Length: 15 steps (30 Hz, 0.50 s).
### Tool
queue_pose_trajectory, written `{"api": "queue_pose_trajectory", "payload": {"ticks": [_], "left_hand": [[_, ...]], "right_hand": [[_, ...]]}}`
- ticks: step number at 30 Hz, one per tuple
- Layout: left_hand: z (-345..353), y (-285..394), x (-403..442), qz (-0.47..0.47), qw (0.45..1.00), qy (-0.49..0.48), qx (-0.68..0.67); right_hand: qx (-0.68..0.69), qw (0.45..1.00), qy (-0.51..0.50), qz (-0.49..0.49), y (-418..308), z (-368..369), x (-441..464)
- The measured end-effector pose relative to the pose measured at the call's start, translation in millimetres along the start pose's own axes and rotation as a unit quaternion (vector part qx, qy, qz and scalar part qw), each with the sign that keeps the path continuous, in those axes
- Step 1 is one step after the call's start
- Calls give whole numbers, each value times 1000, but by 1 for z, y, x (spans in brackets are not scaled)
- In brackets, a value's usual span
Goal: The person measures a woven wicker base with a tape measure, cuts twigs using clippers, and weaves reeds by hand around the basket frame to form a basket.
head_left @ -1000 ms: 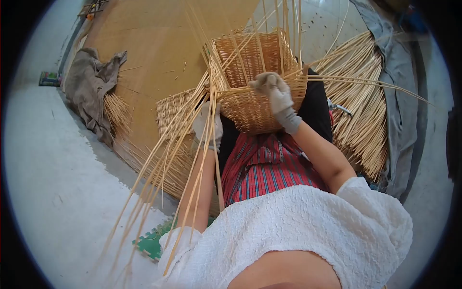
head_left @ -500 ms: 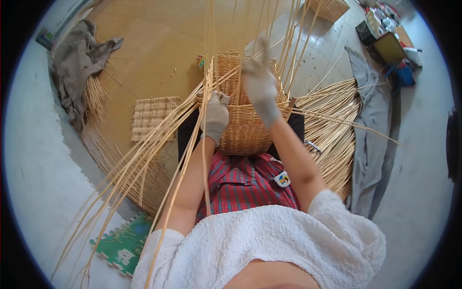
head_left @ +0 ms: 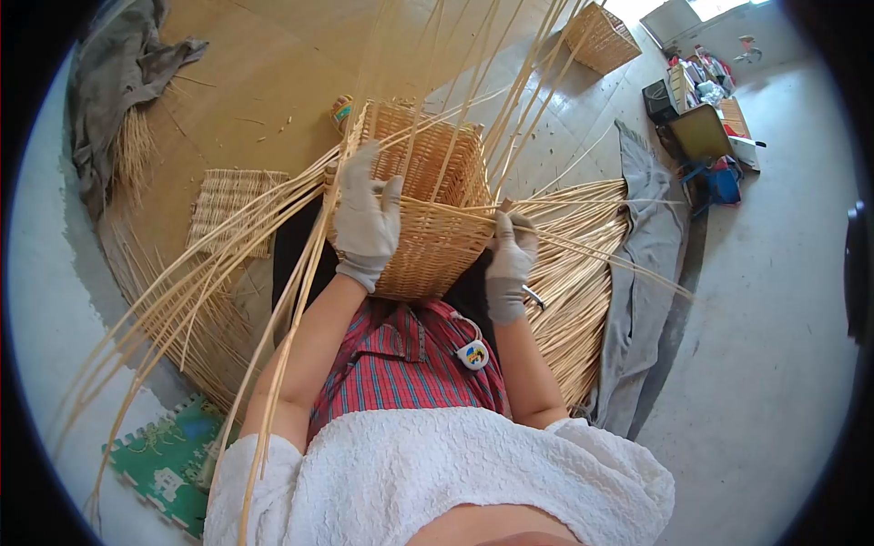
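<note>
Pale grey floor flanks the work. Tan rectangular wicker basket sits at the lap, above red striped cloth. White-gloved left hand: grip spread, by the basket's left front corner. White-gloved right hand: grip pinching thin tan wicker strands at the right front corner.

A green mat lies left, perhaps a blue bag far right.

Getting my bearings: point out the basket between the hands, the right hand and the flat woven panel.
Basket (head_left: 432, 246): head view, on its near wall.
Right hand (head_left: 513, 255): head view, middle of the glove.
Flat woven panel (head_left: 235, 191): head view, its upper part.
</note>
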<state>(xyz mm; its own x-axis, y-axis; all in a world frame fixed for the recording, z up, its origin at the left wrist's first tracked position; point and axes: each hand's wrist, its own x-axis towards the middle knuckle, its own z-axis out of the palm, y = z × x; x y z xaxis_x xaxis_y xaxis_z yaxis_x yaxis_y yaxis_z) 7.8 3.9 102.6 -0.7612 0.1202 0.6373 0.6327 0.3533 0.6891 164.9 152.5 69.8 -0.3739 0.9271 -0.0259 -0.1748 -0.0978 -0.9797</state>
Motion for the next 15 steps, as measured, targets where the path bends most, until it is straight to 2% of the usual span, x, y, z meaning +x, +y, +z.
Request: {"api": "queue_pose_trajectory", "payload": {"ticks": [2,3,4,5,6,7,8,9,10,11,13,15], "left_hand": [[4,21,0,-53,963,-238,-117],[19,19,3,-115,905,-408,-26],[24,16,-1,-115,905,-409,-24],[31,13,-2,-220,850,-468,-96],[39,9,-7,-320,775,-520,-163],[48,2,-22,-309,817,-462,-157],[44,8,-23,-311,813,-468,-150],[40,16,-18,-331,813,-460,-131],[39,21,-13,-348,814,-450,-115],[39,19,-9,-371,797,-452,-150],[45,16,-8,-379,784,-467,-154],[48,13,-14,-396,767,-482,-153]], "right_hand": [[-6,998,-31,45,-13,-13,-7],[-7,998,-32,48,-24,-1,-9],[-41,999,-28,18,-34,17,-6],[-72,997,-26,-16,-45,37,7],[-238,939,-80,-235,-52,56,30],[-388,807,-123,-427,-54,71,49],[-388,812,-121,-418,-52,80,57],[-298,891,-148,-309,-50,90,64],[-201,945,-170,-196,-51,94,68],[8,979,-71,-192,-56,75,52],[123,988,19,-92,-37,5,21],[-95,992,30,83,-18,-45,-17]]}}
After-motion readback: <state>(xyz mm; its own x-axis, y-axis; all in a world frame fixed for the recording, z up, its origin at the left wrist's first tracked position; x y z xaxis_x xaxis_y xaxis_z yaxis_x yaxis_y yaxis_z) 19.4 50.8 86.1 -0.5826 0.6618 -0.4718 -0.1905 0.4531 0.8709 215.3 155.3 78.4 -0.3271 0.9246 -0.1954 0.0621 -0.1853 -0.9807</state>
